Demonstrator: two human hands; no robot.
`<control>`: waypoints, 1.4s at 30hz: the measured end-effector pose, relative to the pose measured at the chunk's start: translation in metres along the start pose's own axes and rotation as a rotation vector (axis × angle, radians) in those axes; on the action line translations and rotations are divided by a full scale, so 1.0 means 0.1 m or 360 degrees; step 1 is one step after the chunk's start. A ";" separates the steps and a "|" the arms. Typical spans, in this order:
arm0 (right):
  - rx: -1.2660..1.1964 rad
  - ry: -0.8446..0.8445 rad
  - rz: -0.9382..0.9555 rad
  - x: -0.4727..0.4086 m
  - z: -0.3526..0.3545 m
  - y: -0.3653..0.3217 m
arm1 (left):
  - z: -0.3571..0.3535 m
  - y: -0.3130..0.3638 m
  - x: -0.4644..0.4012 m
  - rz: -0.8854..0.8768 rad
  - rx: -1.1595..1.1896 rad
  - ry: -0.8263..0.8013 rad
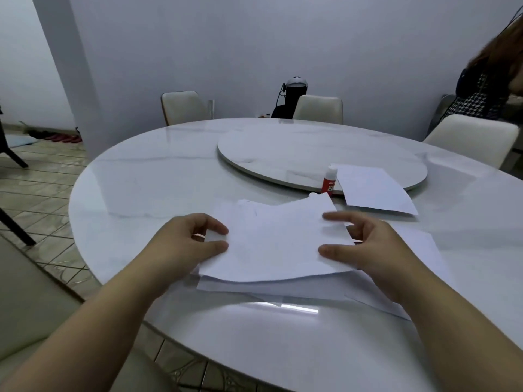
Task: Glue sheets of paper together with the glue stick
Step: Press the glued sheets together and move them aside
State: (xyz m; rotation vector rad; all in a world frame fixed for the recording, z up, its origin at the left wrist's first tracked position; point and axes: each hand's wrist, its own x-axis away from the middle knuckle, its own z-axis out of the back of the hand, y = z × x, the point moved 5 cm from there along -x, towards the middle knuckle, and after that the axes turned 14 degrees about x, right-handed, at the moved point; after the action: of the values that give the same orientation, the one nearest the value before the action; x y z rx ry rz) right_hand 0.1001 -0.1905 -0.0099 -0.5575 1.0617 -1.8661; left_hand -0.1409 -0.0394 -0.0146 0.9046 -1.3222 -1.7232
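A white sheet of paper (276,241) was held above a loose stack of paper (283,288) at the table's near edge. Its left edge was pinched by the left hand (189,240), thumb on top; its right edge was gripped by the right hand (368,247), fingers curled. A glue stick (329,180), red-labelled and upright, was stood at 1 o'clock of the sheet, touching a separate sheet (373,189) to its right. All was borne by a round white table (147,176) with a turntable (311,148). Chairs (184,107) were ranged at 12 o'clock.
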 end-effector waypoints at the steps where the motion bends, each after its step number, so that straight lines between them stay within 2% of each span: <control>1: 0.0021 0.0010 -0.0004 0.00 -0.01 0.02 | 0.02 0.01 -0.01 -0.0004 -0.0089 -0.0006; 8: 0.0125 0.0032 -0.0039 -0.02 -0.02 0.12 | 0.05 0.01 -0.06 -0.0098 -0.0517 -0.0094; 27: 0.0186 -0.0050 -0.0101 -0.01 -0.03 0.13 | 0.03 -0.10 -0.10 -0.0176 -0.0441 -0.0237; 42: 0.0244 -0.0063 -0.0119 0.04 -0.04 0.10 | 0.02 -0.09 -0.08 -0.0182 -0.0555 -0.0279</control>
State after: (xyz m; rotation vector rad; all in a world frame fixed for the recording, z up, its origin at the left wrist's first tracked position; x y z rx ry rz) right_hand 0.1001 -0.1945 -0.0206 -0.5486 0.8738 -1.9739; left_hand -0.1407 -0.0295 -0.0218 0.6506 -1.0454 -2.0800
